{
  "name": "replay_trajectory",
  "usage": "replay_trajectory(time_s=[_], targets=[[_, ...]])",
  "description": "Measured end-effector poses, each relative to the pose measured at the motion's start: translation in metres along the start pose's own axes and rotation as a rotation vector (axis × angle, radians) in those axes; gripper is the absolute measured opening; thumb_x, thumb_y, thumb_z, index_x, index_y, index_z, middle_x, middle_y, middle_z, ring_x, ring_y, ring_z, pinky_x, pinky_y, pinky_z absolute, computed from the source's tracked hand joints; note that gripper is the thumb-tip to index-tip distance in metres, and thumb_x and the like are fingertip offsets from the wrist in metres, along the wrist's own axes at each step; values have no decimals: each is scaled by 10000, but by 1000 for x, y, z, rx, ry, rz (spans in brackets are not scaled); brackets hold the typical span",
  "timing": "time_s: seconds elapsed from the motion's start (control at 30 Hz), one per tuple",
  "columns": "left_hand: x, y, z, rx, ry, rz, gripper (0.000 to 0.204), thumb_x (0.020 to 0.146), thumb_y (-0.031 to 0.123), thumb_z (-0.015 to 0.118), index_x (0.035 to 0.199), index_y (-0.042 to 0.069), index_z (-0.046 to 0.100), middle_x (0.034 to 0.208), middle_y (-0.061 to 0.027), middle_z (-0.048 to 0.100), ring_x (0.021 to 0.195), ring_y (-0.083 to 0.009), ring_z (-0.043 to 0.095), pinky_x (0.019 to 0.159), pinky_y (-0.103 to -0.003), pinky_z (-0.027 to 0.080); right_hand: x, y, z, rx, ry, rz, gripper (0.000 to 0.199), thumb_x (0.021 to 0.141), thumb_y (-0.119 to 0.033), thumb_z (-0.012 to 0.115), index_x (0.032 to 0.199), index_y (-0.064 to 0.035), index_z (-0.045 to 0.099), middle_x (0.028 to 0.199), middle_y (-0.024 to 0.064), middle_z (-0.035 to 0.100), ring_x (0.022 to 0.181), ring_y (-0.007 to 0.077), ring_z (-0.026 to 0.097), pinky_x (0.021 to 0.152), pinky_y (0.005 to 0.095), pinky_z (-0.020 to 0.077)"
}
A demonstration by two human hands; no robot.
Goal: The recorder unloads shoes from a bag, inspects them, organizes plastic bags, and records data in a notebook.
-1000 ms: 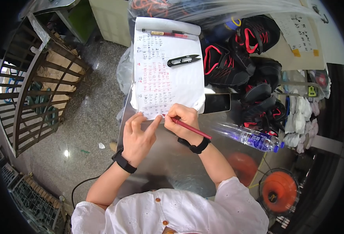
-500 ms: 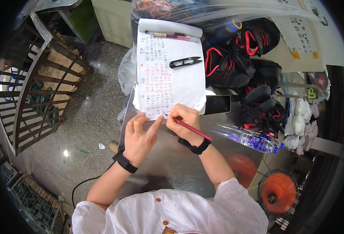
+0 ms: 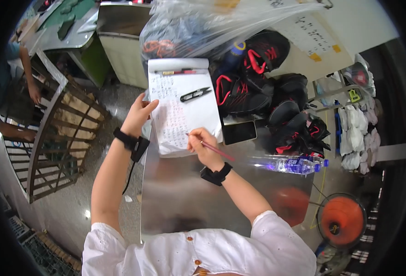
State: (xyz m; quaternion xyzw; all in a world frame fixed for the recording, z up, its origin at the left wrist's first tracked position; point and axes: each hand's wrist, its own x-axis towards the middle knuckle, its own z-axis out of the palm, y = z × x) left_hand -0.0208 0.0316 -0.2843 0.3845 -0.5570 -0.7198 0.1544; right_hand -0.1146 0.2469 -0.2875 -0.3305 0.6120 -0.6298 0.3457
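Observation:
A white notepad (image 3: 205,116) covered in handwritten rows lies on the metal table (image 3: 175,184), its top page rolled back. My right hand (image 3: 204,146) is closed around a dark red pen (image 3: 222,153), its tip over the lower part of the page. At the pad's left edge, my left hand (image 3: 139,116) is open, thumb apart from the fingers and close to the paper's border. Black thread snips (image 3: 195,94) rest on the page. Another pen (image 3: 177,72) lies across its top. Beside the pad's lower right is a black phone (image 3: 240,132).
Black shoes with red laces (image 3: 244,94) pile up right of the pad. Plastic bottles (image 3: 288,164) lie below them. Clear plastic sheeting (image 3: 198,34) covers things at the back. A slatted rack (image 3: 58,133) stands on the left, with another person's arms (image 3: 27,73) behind it. An orange fan (image 3: 341,220) is at lower right.
My left hand has lifted off the page's lower edge and moved up to the pad's left side. The view has shifted; another person's arms now show at left. My right hand still holds the pen.

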Motion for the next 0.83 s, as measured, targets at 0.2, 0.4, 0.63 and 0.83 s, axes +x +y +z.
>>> replay_trajectory(time_s=[0.2,0.4,0.63,0.83], targets=[[40,-10,-1,84,-69,131,430,802,56,613,1196,-50,479,950,-61,604,801,-120,544,705,-252,432,-2,-13,-4,-286,-107,-132,131,829,-67,586,945,-7,577,760,46,554,675,122,553,626,246,452],[18,1,8,326,-62,229,543,755,138,663,1215,-62,456,916,-126,612,786,-203,580,702,-296,466,41,-91,-42,-1166,23,-233,170,825,-146,525,925,-30,601,672,125,628,624,286,629,546,352,486],[-3,-2,13,659,182,252,700,750,198,678,1314,-24,329,1097,-199,466,857,-247,562,751,-323,478,131,-63,-44,-1499,-15,-65,135,718,-111,547,749,-25,646,678,175,636,683,315,647,599,409,514],[-93,-49,-76,454,47,370,537,794,156,634,1273,43,419,1139,-142,473,927,-187,565,837,-302,465,108,-42,-29,-1405,-55,-102,438,717,-266,649,1104,-117,508,783,136,655,694,326,639,611,418,503]])
